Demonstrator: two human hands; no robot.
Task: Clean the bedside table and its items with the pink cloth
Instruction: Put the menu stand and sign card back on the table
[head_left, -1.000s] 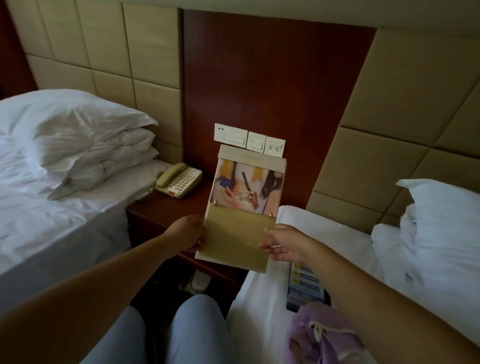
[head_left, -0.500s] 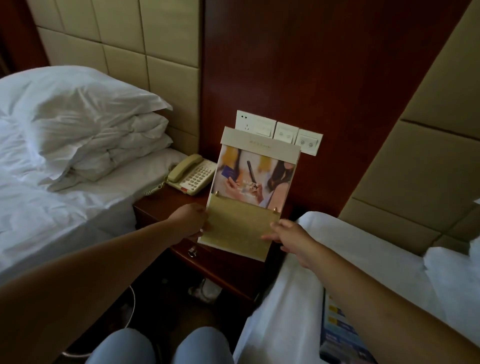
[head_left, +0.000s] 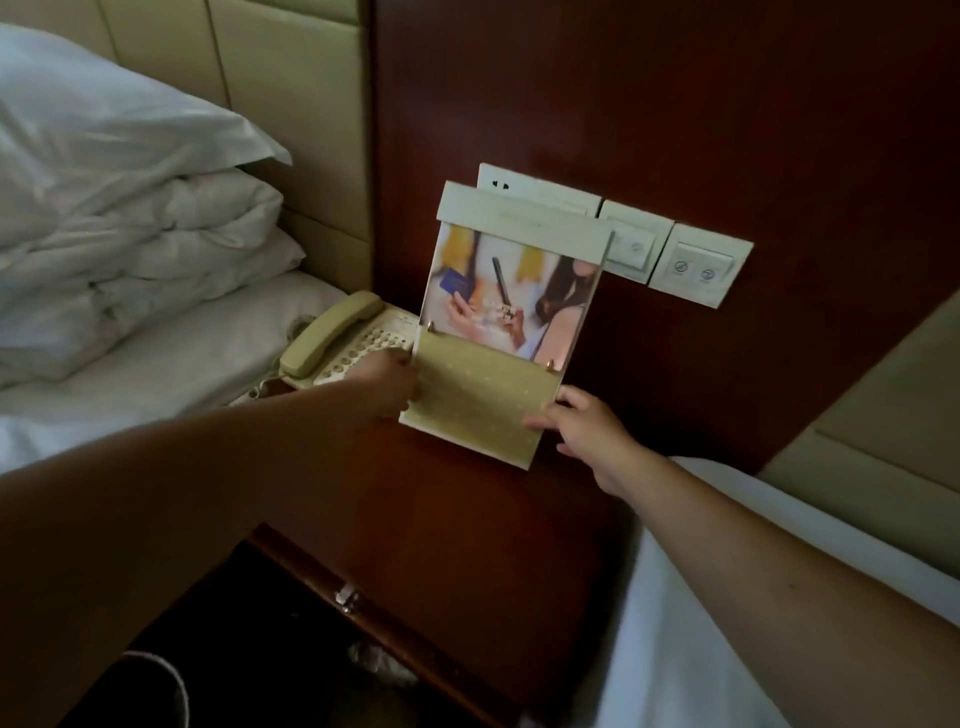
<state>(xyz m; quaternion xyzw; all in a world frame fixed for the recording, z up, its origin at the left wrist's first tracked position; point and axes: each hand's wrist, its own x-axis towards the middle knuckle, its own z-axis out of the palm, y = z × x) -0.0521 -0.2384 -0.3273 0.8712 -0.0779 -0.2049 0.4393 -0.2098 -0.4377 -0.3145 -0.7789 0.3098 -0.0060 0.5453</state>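
Head view, single frame. I log near to far.

Nearest: both my bare forearms reach forward over the dark red-brown wooden bedside table (head_left: 467, 519). A small metal drawer knob (head_left: 347, 597) sits on its front edge, below and between the arms. White bed sheet (head_left: 701, 623) lies under my right forearm.

Left hand (head_left: 384, 384): fingers curled on the left edge of the upright acrylic display stand with a gold speckled lower panel and a photo insert (head_left: 498, 332). The fingertips are hidden behind the panel edge.

Right hand (head_left: 582, 431): thumb and fingers pinch the stand's lower right corner, the thumb on the gold front face. The two hands are apart, one on each side of the stand, both clamped on it.

The stand is tilted slightly, its bottom edge at or just above the tabletop; I cannot tell whether it touches. Two small brass studs mark the top corners of the gold panel.

Just beyond the left hand: beige corded push-button telephone (head_left: 337, 343), handset on its cradle, on the table.

Beyond the stand: row of white wall switch and socket plates (head_left: 696, 265) on the dark wood panel, partly covered by the stand's top.

Far left of the left hand: white pillow on folded white duvet (head_left: 130, 197).

The pink cloth is not in view.
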